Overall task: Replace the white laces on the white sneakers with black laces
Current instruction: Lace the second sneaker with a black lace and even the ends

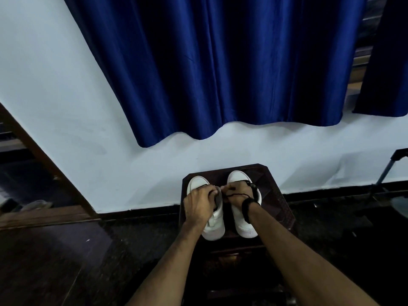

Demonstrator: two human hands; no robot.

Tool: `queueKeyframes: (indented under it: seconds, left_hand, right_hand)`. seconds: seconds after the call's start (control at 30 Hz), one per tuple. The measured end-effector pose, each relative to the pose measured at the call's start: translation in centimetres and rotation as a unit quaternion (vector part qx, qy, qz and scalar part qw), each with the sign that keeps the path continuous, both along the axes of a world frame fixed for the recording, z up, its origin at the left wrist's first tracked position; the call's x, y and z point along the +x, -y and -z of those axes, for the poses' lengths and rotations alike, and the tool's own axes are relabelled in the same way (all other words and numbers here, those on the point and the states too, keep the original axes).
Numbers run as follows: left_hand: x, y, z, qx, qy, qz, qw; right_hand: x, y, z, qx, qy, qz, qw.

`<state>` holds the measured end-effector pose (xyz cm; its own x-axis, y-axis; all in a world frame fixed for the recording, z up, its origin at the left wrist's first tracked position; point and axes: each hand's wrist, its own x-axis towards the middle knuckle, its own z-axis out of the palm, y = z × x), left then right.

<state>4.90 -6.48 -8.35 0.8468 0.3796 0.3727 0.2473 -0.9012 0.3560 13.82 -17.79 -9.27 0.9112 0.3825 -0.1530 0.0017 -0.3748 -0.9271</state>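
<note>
Two white sneakers stand side by side on a dark stool [284, 208], toes toward the wall. My left hand [198, 200] lies over the left sneaker [215, 221], its fingers curled at the tongue area. My right hand [237, 192] is above the right sneaker [245, 226] and reaches toward the left shoe's tongue, pinching a thin black lace [237, 194] that trails across the back of the hand. A black band sits on my right wrist. The eyelets are hidden under my hands.
A white wall with a dark skirting runs behind the stool. A blue curtain [220, 74] hangs above. A wooden door frame [44, 155] stands at the left, and a metal stand [384, 173] at the right. The floor is dark.
</note>
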Motion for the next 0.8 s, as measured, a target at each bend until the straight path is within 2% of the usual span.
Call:
queueKeyframes:
  seconds: [0.1, 0.17, 0.23, 0.3, 0.33, 0.37, 0.4, 0.43, 0.47, 0.5, 0.53, 0.57, 0.6, 0.63, 0.7, 0.73, 0.77, 0.8]
  left_hand:
    - [0.0, 0.1, 0.0, -0.002, -0.001, 0.005, 1.0]
    - [-0.1, -0.1, 0.1, -0.008, -0.004, 0.015, 1.0]
    - [-0.3, -0.2, 0.0, -0.01, -0.004, 0.019, 1.0]
    - [-0.1, -0.4, 0.5, -0.002, -0.016, 0.023, 1.0]
    - [-0.1, -0.6, 0.7, -0.003, -0.021, 0.021, 1.0]
    - [0.0, -0.7, 0.8, -0.011, -0.018, 0.016, 1.0]
    - [0.0, -0.7, 0.9, -0.014, -0.003, 0.011, 1.0]
    - [0.0, -0.9, 1.0, -0.002, 0.023, 0.009, 1.0]
    - [0.0, -1.0, 1.2, 0.022, 0.049, -0.001, 0.999]
    - [-0.1, -1.1, 1.3, 0.04, 0.066, -0.02, 0.997]
    - [-0.3, -1.1, 1.2, 0.042, 0.072, -0.049, 0.995]
    - [-0.5, -1.2, 1.1, 0.03, 0.064, -0.08, 0.994]
    - [-0.8, -1.1, 1.1, 0.012, 0.047, -0.115, 0.992]
    - [-1.0, -1.0, 1.1, -0.009, 0.032, -0.15, 0.988]
    - [-1.4, -0.6, 1.1, -0.048, 0.03, -0.204, 0.977]
    - [-1.5, -0.2, 1.1, -0.066, 0.038, -0.219, 0.973]
    - [-1.5, 0.0, 1.1, -0.083, 0.047, -0.228, 0.969]
    - [-1.5, 0.2, 1.2, -0.098, 0.059, -0.233, 0.966]
  right_hand:
    - [0.7, -0.4, 1.0, 0.049, -0.058, 0.037, 0.996]
    - [1.2, -1.2, 1.0, 0.032, -0.083, 0.032, 0.996]
    - [1.2, -1.7, 0.9, -0.033, -0.058, 0.041, 0.997]
    - [1.0, -1.9, 0.5, -0.08, 0.003, 0.091, 0.993]
    - [0.8, -2.0, 0.3, -0.042, 0.022, 0.13, 0.99]
    - [0.5, -1.7, -0.3, 0.052, 0.019, 0.162, 0.985]
    - [0.1, -1.5, -0.8, 0.187, -0.009, 0.19, 0.964]
    - [-0.2, -1.1, -1.6, 0.328, -0.06, 0.201, 0.921]
    - [-0.3, -0.2, -2.4, 0.414, -0.09, 0.195, 0.885]
    - [-0.5, 0.7, -3.5, 0.435, -0.085, 0.183, 0.877]
    - [-0.3, 1.7, -4.6, 0.391, -0.037, 0.163, 0.905]
    - [0.1, 2.6, -5.4, 0.294, 0.056, 0.124, 0.946]
    - [0.2, 3.4, -6.2, 0.141, 0.168, 0.058, 0.974]
    - [0.1, 3.9, -6.8, -0.019, 0.26, -0.029, 0.965]
    - [-0.2, 4.1, -7.4, -0.295, 0.341, -0.159, 0.878]
    - [-0.9, 4.2, -7.8, -0.388, 0.354, -0.181, 0.832]
    - [-1.3, 4.2, -8.2, -0.436, 0.375, -0.176, 0.799]
    - [-1.4, 4.5, -8.6, -0.448, 0.389, -0.156, 0.79]
